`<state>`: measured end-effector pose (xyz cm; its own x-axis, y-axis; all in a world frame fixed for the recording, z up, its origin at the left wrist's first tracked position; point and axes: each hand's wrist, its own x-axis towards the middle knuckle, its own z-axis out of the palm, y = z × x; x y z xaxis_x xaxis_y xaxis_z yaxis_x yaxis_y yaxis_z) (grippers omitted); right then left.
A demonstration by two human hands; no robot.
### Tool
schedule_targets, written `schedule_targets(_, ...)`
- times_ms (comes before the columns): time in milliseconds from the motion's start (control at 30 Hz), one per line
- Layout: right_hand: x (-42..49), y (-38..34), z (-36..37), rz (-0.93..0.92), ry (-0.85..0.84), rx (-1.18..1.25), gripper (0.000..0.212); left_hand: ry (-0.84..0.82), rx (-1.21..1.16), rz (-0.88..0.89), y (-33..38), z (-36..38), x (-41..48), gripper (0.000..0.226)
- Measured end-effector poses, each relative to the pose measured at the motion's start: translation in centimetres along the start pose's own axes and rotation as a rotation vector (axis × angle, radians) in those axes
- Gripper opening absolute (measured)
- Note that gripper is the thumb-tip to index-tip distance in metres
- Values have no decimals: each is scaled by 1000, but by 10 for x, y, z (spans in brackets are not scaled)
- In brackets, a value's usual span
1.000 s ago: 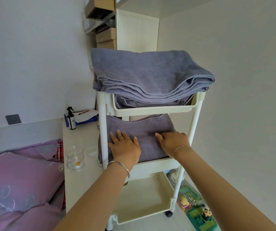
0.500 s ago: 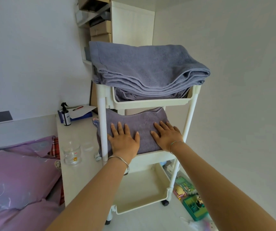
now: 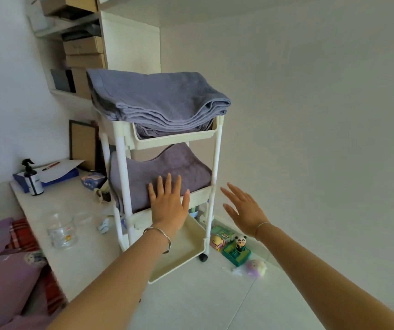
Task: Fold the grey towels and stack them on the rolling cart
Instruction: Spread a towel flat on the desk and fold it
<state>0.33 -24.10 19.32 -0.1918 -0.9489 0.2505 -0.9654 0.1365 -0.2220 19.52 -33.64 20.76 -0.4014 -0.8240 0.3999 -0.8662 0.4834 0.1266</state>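
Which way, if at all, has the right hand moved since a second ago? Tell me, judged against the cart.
Yes. The right hand has left the middle-shelf towel and now hovers to the right of the cart's front right post, outside the cart, with its fingers straight.

grey towels [image 3: 160, 101], cream cart [image 3: 172, 139], purple bedding [image 3: 3, 279]

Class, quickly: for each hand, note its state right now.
Left hand: open, flat, at the grey towel on the middle shelf of the cart.
Right hand: open, holding nothing, beside the cart.
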Motion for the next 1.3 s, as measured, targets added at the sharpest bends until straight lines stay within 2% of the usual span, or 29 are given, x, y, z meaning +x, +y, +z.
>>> schedule_targets(167, -88, 26, -33, 214, 88, -15, 52, -42, -140, 189, 47, -18, -28, 54)
schedule_targets(400, -248, 59, -75, 507, 175, -93, 51, -132, -339, 484, 148, -31, -106, 55)
schedule_targets(700, -428, 112, -100, 845, 201, -54, 52, -304, -417, 805, 275, -18, -224, 56)
schedule_targets(967, -534, 192, -90, 991, 120, 22, 52, -402, -389, 912, 385, 22, -288, 57)
schedule_targets(1133, -568, 252, -82, 1058, 78, 101, 50, -482, -369, 940, 450, 55, -319, 59)
schedule_targets(1300, -584, 303, -60, 1149, 113, 236, 52, -550, -353, 960, 500, 91, -345, 58)
